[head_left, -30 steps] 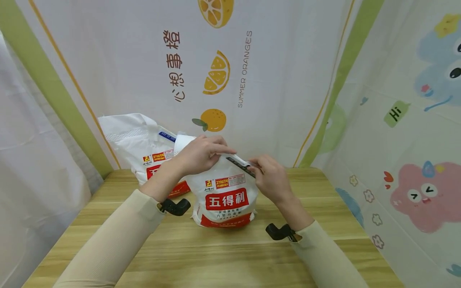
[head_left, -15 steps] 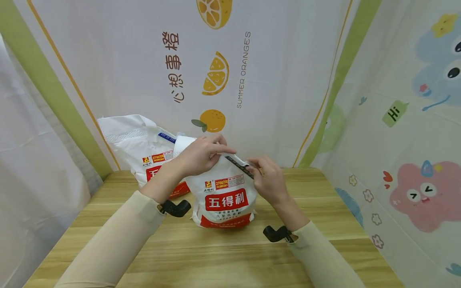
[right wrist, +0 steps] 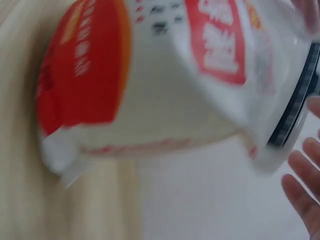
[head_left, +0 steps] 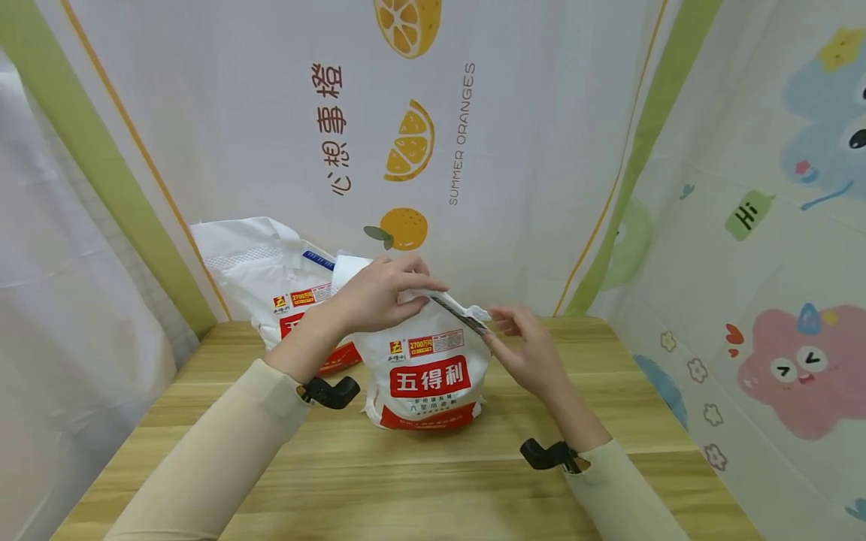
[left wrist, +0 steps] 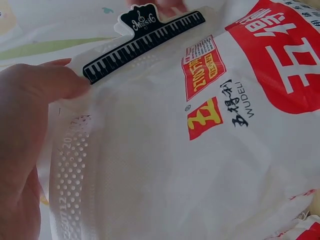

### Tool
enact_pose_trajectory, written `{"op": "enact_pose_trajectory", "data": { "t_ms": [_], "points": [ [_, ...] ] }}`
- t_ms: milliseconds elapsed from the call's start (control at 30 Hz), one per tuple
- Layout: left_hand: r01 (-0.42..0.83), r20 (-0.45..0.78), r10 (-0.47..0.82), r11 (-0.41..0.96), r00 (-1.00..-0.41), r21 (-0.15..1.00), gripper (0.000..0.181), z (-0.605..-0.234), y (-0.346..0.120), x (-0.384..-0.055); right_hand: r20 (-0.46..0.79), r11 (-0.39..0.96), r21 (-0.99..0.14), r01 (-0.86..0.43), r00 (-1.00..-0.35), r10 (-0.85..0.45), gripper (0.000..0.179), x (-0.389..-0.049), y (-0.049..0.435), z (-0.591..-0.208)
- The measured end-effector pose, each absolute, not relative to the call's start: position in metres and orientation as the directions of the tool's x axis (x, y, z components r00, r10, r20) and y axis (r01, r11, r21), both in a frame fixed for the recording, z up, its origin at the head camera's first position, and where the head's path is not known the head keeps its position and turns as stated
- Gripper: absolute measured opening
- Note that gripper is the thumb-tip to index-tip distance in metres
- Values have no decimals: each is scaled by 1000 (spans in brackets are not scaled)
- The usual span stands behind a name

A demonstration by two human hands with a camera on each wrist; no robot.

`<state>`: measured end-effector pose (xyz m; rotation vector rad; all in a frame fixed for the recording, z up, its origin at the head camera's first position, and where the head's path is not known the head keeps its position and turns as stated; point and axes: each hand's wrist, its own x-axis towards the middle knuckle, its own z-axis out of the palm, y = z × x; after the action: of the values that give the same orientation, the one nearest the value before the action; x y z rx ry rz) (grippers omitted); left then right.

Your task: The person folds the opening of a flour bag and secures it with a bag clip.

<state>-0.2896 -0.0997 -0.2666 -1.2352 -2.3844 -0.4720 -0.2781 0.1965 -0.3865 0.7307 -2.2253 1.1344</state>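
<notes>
A white bag of flour (head_left: 426, 379) with red labels stands on the table. Along its folded top edge sits a black clip (left wrist: 145, 47) with a piano-key pattern and the word "Music" on its handle. With thumb and fingers my left hand (head_left: 389, 293) pinches the bag's top edge, right at one end of the clip. My right hand (head_left: 531, 357) is at the clip's other end, its fingers spread. In the right wrist view those fingers (right wrist: 305, 167) are loosely extended beside the clip and grip nothing.
Behind and to the left leans a second flour bag (head_left: 260, 278), with a blue clip (head_left: 318, 260) on its top edge. The wooden table (head_left: 406, 481) reaches a curtain (head_left: 514, 188) printed with oranges at the back. A cartoon-print curtain (head_left: 731, 285) hangs at the right.
My right hand has let go of the clip and moved slightly right and down, its fingers opening. My left hand keeps its hold on the bag's top.
</notes>
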Motion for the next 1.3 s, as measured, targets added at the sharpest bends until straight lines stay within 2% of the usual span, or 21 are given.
{"op": "enact_pose_trajectory", "data": {
  "t_ms": [167,333,500,733,867,1100,1300],
  "points": [
    [842,546,682,533,-487,85,24,-267,-97,-289,561,562,-612,-557,-806,-188,22,-277,210,-402],
    [834,589,659,549,-467,48,17,-268,-93,-290,521,601,-617,-508,-836,-171,16,-278,212,-408],
    [801,608,618,597,-499,51,14,-269,-85,-290,485,567,-677,-470,-864,-137,11,-282,209,-413],
    [768,602,597,639,-531,43,16,-269,-75,-290,390,495,-784,-374,-918,-76,13,-286,204,-418],
    [751,581,588,657,-563,63,17,-266,-75,-289,378,480,-799,-362,-923,-68,15,-286,205,-419],
    [652,520,523,753,-675,89,20,-264,-64,-287,306,499,-812,-302,-949,-76,16,-288,200,-420],
    [618,508,500,782,-701,83,20,-259,-60,-287,290,488,-826,-283,-955,-63,17,-288,196,-417]
  ]
}}
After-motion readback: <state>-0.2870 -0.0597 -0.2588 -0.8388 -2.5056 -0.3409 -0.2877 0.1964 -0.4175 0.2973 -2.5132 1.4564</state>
